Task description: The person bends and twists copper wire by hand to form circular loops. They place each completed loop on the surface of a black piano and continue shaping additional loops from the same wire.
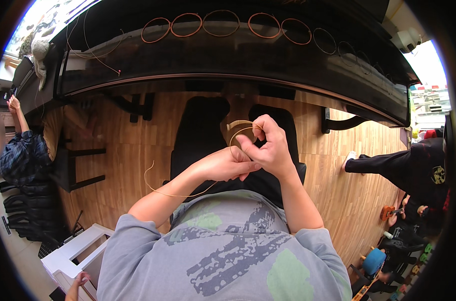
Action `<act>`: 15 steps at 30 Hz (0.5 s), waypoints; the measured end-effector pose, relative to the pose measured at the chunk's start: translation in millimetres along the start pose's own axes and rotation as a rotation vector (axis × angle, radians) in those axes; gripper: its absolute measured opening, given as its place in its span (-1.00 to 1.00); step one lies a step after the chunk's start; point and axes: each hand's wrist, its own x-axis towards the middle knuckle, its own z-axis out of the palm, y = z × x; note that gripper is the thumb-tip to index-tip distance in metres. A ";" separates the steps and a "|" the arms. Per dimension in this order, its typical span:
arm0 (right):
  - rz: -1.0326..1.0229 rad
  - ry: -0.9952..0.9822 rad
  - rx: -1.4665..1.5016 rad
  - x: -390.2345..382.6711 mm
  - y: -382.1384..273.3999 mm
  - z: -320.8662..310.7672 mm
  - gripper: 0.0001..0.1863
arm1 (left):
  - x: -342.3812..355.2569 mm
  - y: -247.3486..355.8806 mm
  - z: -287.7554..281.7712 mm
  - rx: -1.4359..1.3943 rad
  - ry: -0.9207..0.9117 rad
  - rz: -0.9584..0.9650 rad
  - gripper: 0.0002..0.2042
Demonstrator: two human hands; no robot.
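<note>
A thin golden wire [177,196] is bent into a loop between my two hands, above my lap. My right hand [272,146] is closed, its thumb and curled forefinger on the upper part of the loop. Just below and to the left, the fingers of my left hand [223,164] are pressed together at the lower part of the loop. One loose end of the wire trails left over my left forearm and curls upward past it. The exact grip points are partly hidden by my fingers.
Several coiled wire rings [264,38] lie along a glossy black top [198,56] ahead; loose wires [105,64] lie at its left. A person in plaid [20,155] sits left. Dark-trousered legs [383,163] extend from the right. A white frame [95,257] stands lower left.
</note>
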 end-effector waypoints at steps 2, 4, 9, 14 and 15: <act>0.114 0.057 0.169 -0.9 2.6 -0.1 -0.81 | 1.5 -0.3 -3.1 0.034 -0.029 -0.044 -0.52; 0.066 0.161 0.274 0.7 9.1 0.5 -0.74 | 0.7 5.0 -4.7 0.053 -0.043 -0.078 -0.51; 0.303 0.228 0.743 7.4 17.3 -27.1 -0.69 | -4.1 5.7 -14.1 -0.044 0.025 0.008 -0.56; 0.354 0.418 0.745 8.6 21.8 -36.3 -0.69 | -7.6 10.1 -23.4 -0.227 0.158 0.148 -0.69; 0.286 0.412 0.711 6.1 33.8 -36.7 -0.69 | -7.0 10.6 -24.2 -0.224 0.174 0.161 -0.70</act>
